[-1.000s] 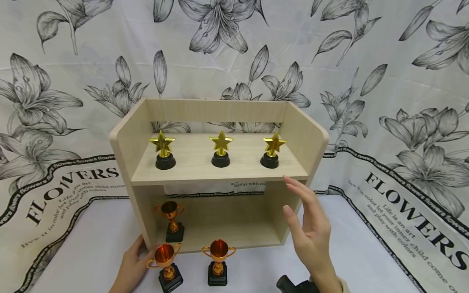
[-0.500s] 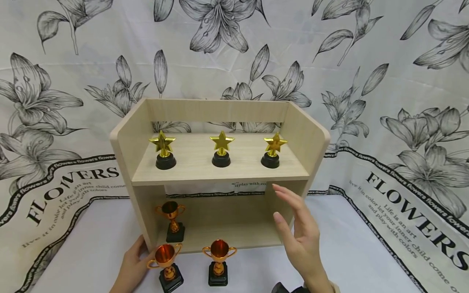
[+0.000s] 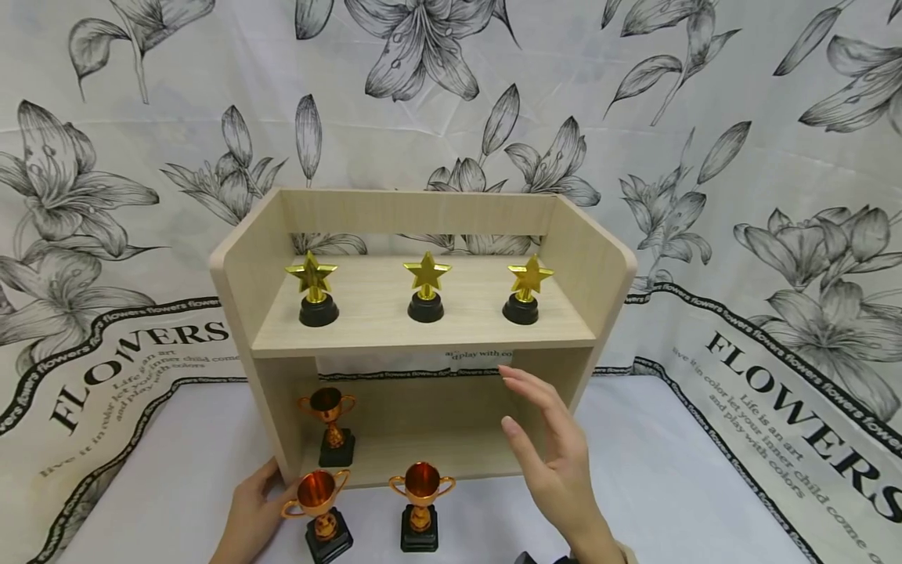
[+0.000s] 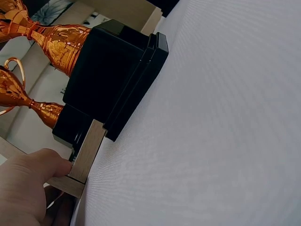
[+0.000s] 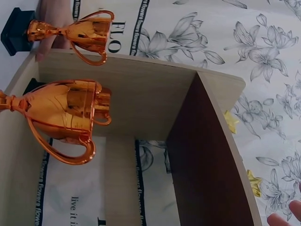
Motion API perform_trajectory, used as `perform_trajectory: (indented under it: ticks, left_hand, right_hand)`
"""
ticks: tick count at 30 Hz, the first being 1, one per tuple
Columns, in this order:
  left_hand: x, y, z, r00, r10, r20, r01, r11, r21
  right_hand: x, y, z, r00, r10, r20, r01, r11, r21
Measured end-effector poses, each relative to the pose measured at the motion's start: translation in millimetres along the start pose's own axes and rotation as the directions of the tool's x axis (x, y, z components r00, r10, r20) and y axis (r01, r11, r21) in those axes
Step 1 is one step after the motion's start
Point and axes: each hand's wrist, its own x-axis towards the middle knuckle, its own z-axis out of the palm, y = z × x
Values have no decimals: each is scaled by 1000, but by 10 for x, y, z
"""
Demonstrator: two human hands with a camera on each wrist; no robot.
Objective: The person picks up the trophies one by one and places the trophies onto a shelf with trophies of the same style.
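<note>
My left hand (image 3: 255,509) grips the lower front corner of the left side panel of a wooden shelf (image 3: 423,342); in the left wrist view the thumb (image 4: 44,165) presses the panel. My right hand (image 3: 560,466), fingers spread and holding nothing, hovers before the right part of the lower compartment. One bronze trophy cup (image 3: 331,423) stands inside that compartment at the left. Another trophy cup (image 3: 320,509) stands in front, close to my left hand, and a third trophy cup (image 3: 420,501) is before the middle. The nearest cup's black base (image 4: 113,75) looms large in the left wrist view.
Three gold star trophies stand spaced along the upper board: a left star (image 3: 312,286), a middle star (image 3: 426,283) and a right star (image 3: 524,288). A white cloth (image 3: 676,478) covers the table. Flower-printed fabric (image 3: 655,141) hangs behind the shelf.
My right hand has shifted left and slightly down, from beside the shelf's right panel to before the lower compartment. My left hand and all the trophies have stayed put.
</note>
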Motion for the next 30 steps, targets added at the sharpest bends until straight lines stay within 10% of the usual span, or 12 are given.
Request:
perform_trajectory:
  ticks: [30]
  left_hand:
    - [-1,-17,11,1000,-20,-13,20,1000,-10]
  right_hand:
    - [-117,102,214,989,74,124,-69,997,-44]
